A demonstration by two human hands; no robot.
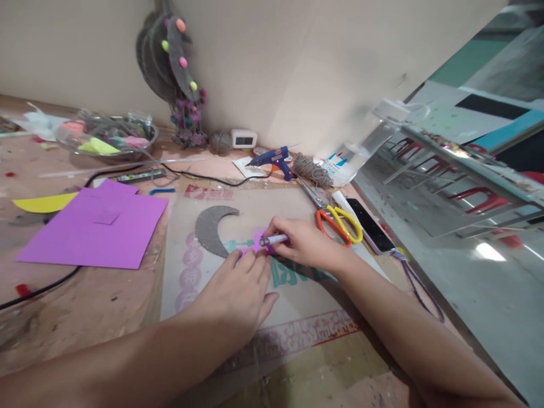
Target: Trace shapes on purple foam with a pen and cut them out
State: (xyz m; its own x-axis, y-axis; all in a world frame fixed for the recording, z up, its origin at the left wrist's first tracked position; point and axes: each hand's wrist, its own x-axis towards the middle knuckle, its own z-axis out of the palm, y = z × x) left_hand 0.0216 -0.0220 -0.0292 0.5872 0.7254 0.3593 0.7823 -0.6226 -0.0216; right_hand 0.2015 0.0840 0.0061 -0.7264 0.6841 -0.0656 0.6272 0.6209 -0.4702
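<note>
My right hand (304, 243) grips a purple pen (272, 239), its tip on a small pink foam piece (258, 239). The fingertips of my left hand (238, 289) press down on that same pink piece, on a printed cardboard sheet (199, 283). A grey crescent-shaped cutout (210, 229) lies just left of the pink piece. Most of the pink piece is hidden under my fingers.
Red-and-yellow scissors (338, 224) and a black phone (370, 225) lie to the right. A blue glue gun (274, 160) and twine (312, 170) sit behind. A large purple foam sheet (96, 229), a yellow piece (42, 202), a bowl of scraps (106, 139) and a black cable (38, 290) are on the left.
</note>
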